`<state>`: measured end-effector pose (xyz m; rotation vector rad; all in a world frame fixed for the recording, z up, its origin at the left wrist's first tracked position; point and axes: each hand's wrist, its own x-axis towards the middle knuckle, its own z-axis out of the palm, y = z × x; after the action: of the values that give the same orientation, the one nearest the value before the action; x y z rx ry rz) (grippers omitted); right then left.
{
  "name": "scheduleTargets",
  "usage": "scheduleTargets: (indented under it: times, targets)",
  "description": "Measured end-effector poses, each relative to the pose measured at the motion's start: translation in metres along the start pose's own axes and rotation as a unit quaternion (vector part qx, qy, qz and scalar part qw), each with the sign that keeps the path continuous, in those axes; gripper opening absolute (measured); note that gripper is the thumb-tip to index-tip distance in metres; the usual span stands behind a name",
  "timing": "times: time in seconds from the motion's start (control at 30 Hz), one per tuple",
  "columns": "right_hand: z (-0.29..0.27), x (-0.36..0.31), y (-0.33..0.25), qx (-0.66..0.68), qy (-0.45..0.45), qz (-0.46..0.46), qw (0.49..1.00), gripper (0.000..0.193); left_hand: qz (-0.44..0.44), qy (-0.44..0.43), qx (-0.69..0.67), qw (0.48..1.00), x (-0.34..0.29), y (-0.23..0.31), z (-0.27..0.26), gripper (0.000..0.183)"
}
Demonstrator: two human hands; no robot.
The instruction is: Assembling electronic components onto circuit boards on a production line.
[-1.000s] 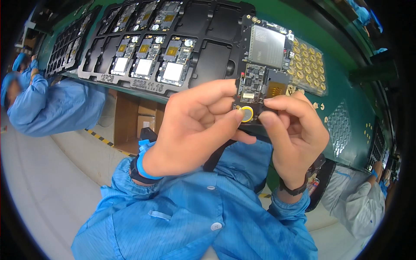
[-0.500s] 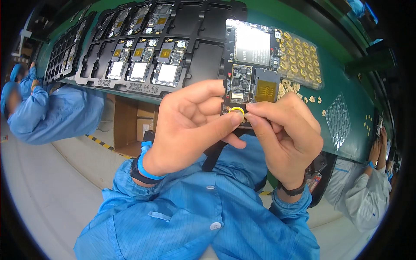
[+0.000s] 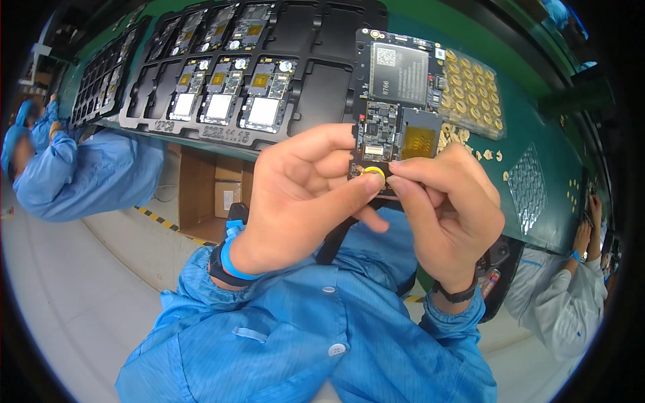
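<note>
A dark circuit board (image 3: 380,131), with a metal shield at its far end and an amber patch nearer me, is raised above the bench edge. My left hand (image 3: 292,198) is closed on its near left part, fingers behind and thumb on top. That thumb presses on a small round yellow-rimmed part (image 3: 374,170), like a coin cell, at the board's near end. Close to the thumb tip, my right hand (image 3: 453,208) is pinched, thumb and forefinger together at the right side of the round part. Whatever lies between those fingertips is too small or hidden to make out.
A black moulded tray (image 3: 190,131) holds several similar boards. To the right stands a clear blister tray (image 3: 498,131) of yellow-rimmed round parts. Small cream pieces (image 3: 453,134) and a clear dimpled sheet (image 3: 526,188) lie nearby. Co-workers sit left and right.
The board and both hands have shifted slightly right in the picture, and the board's shield has lost its glare. Both grips look the same.
</note>
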<state>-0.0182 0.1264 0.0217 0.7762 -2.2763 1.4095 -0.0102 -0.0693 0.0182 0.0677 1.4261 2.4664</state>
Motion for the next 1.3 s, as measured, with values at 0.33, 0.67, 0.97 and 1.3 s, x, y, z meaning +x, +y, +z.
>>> scheduleTargets:
  times: [0.33,0.67,0.97,1.3]
  targets:
    - [-0.023,0.004,0.015,0.230,-0.032,0.320,0.919,0.017,-0.026,-0.073,0.053,0.996,0.024,-0.008,-0.002,0.037]
    - [-0.049,0.021,0.020,0.226,-0.008,0.352,0.908,0.014,-0.025,-0.077,0.004,0.997,0.052,-0.005,0.021,0.033]
    - [-0.044,0.018,0.016,0.225,0.007,0.300,0.927,0.012,-0.006,-0.068,-0.003,0.998,0.048,-0.010,0.021,0.025]
    - [-0.037,0.011,0.019,0.248,0.011,0.316,0.916,0.022,-0.012,-0.041,-0.025,0.999,0.043,-0.018,0.020,0.025]
